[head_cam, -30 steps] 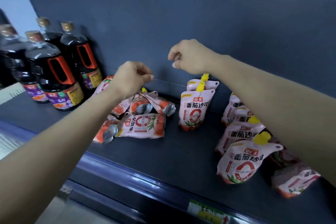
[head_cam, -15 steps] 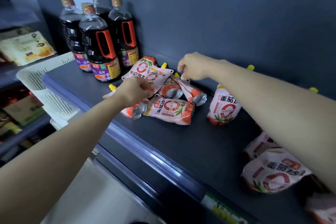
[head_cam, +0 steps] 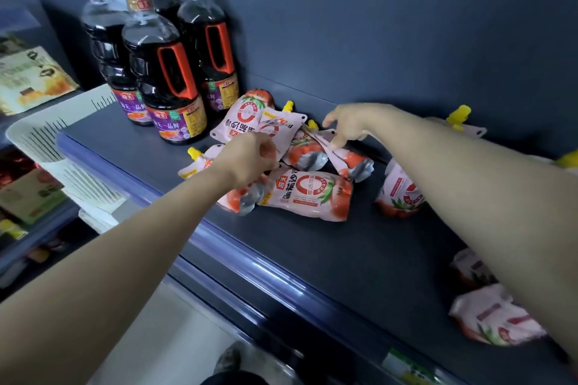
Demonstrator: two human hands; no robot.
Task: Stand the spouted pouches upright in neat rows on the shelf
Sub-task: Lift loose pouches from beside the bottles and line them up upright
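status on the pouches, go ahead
Left hand curled on the pile, grip unclear. Right hand open, touching a flat pouch. Pile unsorted; bottles close beside it.

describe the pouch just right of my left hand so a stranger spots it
Find the dark sauce bottles with orange handles on the grey shelf. Right of them lies a heap of white-and-red spouted pouches. The front-right pouch lies sideways, its big red ring fully showing.

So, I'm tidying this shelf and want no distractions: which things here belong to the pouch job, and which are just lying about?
Job: heap of fallen white-and-red spouted pouches; upright white-and-red pouch beside it; blurred pouches at the right; dark grey shelf.
Lying about: dark sauce bottles with red handles; white slotted plastic basket; yellow-green packet on the left.
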